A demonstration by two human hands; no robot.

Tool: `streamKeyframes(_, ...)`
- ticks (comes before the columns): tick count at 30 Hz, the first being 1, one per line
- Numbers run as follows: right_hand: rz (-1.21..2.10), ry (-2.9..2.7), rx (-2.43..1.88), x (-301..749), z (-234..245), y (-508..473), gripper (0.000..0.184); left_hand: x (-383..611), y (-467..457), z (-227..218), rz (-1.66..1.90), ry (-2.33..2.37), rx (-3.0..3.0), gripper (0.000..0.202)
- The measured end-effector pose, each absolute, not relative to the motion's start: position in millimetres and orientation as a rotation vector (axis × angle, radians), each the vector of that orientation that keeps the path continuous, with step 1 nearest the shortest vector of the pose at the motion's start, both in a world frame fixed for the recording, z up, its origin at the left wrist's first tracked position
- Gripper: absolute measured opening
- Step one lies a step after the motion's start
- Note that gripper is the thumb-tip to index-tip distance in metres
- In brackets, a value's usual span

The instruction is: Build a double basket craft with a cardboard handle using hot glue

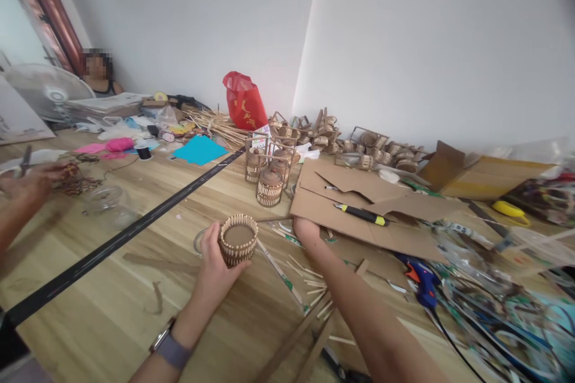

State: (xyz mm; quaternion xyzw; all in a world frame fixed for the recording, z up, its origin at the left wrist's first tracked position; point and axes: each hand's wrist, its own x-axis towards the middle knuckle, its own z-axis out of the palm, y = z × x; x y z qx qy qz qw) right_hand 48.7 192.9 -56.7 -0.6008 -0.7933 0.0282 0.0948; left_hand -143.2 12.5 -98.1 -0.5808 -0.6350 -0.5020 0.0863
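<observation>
My left hand (220, 263) is wrapped round a small round stick basket (239, 239) with a brown bottom, held just above the wooden table. A watch sits on that wrist. Reaching forward, my right hand (306, 229) is at the near edge of a cardboard sheet (309, 194), its fingers hidden beneath it. Thin sticks (314, 287) and brown strips lie scattered around that forearm. Beyond my hands stand several finished lidded stick baskets (270, 187) with square handles. On the cardboard rests a utility knife (362, 214) with a black and yellow handle.
A blue glue gun (422, 281) and tangled strips lie at right. More small baskets (372, 143) are heaped along the wall by a red bag (245, 102). Black tape (135, 236) crosses the table. Another person's hands (33, 188) work at far left; another person sits behind a fan (54, 93).
</observation>
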Motion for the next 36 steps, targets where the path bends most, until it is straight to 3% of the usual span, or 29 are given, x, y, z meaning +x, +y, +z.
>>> streamKeyframes(7,0.025,-2.215,-1.974,50.7,-65.4,183.9,0.033,-139.6,11.3,-94.6,-1.51,-2.035,-1.728,0.105)
streamKeyframes(13,0.22,-2.256,-2.018,54.3,-60.8,169.3,0.034,-142.7,12.8,-98.2,-1.523,-2.07,-1.752,0.103)
streamKeyframes(18,0.352,-2.334,-1.813,72.6,-52.7,136.3,0.036,-142.5,13.1,-98.9,-1.568,-2.067,-1.772,0.102)
streamKeyframes(23,0.429,-2.286,-1.55,89.8,-36.1,98.5,0.017,-140.2,12.9,-95.4,-1.629,-2.136,-1.8,0.103)
streamKeyframes(36,0.777,-2.213,-1.229,11.7,-66.4,70.8,0.022,-143.1,15.1,-97.3,-1.821,-2.218,-1.815,0.112)
